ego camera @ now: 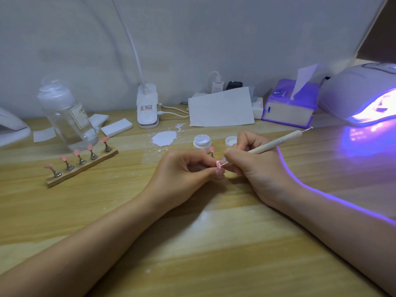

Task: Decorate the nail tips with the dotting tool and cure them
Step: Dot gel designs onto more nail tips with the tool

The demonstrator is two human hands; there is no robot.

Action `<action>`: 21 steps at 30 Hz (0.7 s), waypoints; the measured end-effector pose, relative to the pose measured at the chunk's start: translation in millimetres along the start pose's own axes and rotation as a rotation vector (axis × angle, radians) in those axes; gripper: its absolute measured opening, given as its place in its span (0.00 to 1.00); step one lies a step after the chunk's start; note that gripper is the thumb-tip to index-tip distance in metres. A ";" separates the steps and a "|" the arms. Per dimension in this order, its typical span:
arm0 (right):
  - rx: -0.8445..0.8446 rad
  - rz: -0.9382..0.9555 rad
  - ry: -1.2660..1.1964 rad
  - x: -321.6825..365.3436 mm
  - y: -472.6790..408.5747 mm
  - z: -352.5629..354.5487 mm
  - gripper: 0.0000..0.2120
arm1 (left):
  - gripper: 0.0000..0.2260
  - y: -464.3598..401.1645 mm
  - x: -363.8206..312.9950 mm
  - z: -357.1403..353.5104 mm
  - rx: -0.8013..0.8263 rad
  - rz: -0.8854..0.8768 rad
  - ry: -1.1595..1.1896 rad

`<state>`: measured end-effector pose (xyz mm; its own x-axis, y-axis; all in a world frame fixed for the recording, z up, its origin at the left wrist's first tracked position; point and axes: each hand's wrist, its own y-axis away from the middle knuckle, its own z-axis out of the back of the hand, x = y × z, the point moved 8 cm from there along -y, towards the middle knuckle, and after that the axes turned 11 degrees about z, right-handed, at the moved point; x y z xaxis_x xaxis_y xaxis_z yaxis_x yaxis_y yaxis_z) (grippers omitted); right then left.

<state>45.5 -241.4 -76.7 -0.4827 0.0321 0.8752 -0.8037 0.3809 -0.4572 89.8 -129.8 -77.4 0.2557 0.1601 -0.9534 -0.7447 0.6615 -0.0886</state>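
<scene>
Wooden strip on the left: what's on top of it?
The wooden strip carries five small metal stands, each topped with a pink nail tip. How the stands attach to the strip can't be seen.

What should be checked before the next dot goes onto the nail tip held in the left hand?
1. Nail tip held firmly: ok, the left hand pinches it.
2. Dotting tool under control: ok, the right hand grips it like a pen, its metal end at the tip.
3. Gel loaded on the tool's end: cannot tell, too small.
4. Gel pot open and close by: ok, its lid lies beside it.
5. Curing lamp ready: ok, it glows violet.
6. Remaining tips on the stand: ok, five sit upright; whether they are decorated, cannot tell.
</scene>
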 end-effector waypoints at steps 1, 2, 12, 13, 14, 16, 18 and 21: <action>-0.001 0.000 -0.003 -0.3 -0.3 -0.1 0.19 | 0.03 -0.2 0.0 0.0 0.000 -0.003 -0.002; 0.001 0.004 -0.008 -0.1 -0.5 -0.3 0.19 | 0.03 -0.4 -0.2 0.1 0.001 -0.005 -0.003; -0.008 -0.003 0.009 0.5 -0.4 -0.2 0.21 | 0.03 -1.3 0.4 0.0 -0.002 0.000 -0.001; -0.008 -0.007 0.012 0.6 -0.3 -0.4 0.21 | 0.03 -1.1 0.4 0.2 -0.003 0.002 -0.002; -0.006 -0.012 0.008 0.7 -0.1 -0.8 0.20 | 0.03 -1.1 0.4 0.2 -0.003 0.004 -0.001; -0.004 -0.020 -0.006 0.9 0.6 -1.7 0.18 | 0.03 -1.1 0.6 0.2 -0.001 0.009 0.000; -0.004 -0.015 -0.003 2.3 0.8 -2.2 0.18 | 0.03 -0.7 0.2 0.4 -0.002 0.005 -0.008; -0.017 -0.019 0.024 3.0 1.3 -1.4 0.18 | 0.04 -0.4 -0.6 0.5 -0.004 -0.001 -0.015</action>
<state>43.5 -239.6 -74.4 -0.4586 0.0465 0.8874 -0.8065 0.3975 -0.4376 90.2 -129.8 -76.7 0.2656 0.1704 -0.9489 -0.7471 0.6585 -0.0908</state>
